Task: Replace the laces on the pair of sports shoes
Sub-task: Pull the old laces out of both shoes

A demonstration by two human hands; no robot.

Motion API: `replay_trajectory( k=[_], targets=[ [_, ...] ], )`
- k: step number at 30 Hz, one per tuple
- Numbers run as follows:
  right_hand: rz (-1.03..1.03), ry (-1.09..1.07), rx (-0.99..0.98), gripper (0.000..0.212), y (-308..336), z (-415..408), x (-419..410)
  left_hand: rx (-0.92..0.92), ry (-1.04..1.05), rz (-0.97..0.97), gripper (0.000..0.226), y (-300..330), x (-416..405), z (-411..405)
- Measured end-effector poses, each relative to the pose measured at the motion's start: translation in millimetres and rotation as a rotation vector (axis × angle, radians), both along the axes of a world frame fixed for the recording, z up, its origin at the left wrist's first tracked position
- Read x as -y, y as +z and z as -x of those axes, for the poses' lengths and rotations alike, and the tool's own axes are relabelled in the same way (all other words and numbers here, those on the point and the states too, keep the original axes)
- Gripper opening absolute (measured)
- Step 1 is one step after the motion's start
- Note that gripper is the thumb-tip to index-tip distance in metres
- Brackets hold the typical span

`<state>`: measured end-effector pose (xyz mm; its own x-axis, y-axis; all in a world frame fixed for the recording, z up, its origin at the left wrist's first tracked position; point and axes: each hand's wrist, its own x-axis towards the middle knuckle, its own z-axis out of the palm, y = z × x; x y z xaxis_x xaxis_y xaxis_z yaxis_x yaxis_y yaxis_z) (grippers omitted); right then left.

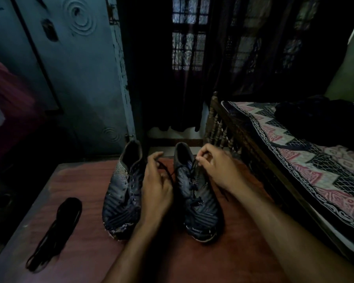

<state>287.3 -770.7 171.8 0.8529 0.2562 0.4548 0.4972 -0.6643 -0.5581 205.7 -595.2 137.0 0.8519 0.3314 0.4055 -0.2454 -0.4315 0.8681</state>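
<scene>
Nearest to me on the reddish desk (86, 201), off to the left, lay a loose bundle of dark laces (55, 229); I could not tell whether it was the old set or the new one. Beyond it the two sports shoes stood side by side, toes toward me. The left shoe (121, 193) seemed to have bare eyelets, with no lace that I could make out in the dim light. The right shoe (196, 201) carried a dark lace (192, 187) crossed through most of its eyelets. My left hand (155, 180) pinched one end of that lace between the shoes, and my right hand (211, 166) pinched the other end near the shoe's collar. I judged the job roughly at its middle: one shoe being worked near the top eyelets, the other unlaced. Farther off to the right stood a bed (294, 152).
</scene>
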Motion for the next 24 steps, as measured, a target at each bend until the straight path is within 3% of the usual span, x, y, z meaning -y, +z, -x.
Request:
replay_trajectory(
  k=[6,10,15,24],
  targets=[
    [0.210,0.057,0.073,0.020,3.3,-30.1,-4.5,-0.214,0.016,-0.131,0.055,-12.8,2.8,-2.7],
    [0.032,-0.004,0.146,0.018,-12.9,-20.5,-0.5,-0.336,0.144,-0.438,0.055,-3.3,2.4,3.0],
    [-0.069,0.056,0.185,0.017,-37.6,20.8,-2.3,-0.066,-0.030,-0.559,0.037,-4.9,4.9,0.7],
    [-0.185,0.101,0.148,0.014,-59.1,27.7,-3.8,-0.033,-0.060,-0.601,0.014,-20.8,11.9,-11.3]
  ],
)
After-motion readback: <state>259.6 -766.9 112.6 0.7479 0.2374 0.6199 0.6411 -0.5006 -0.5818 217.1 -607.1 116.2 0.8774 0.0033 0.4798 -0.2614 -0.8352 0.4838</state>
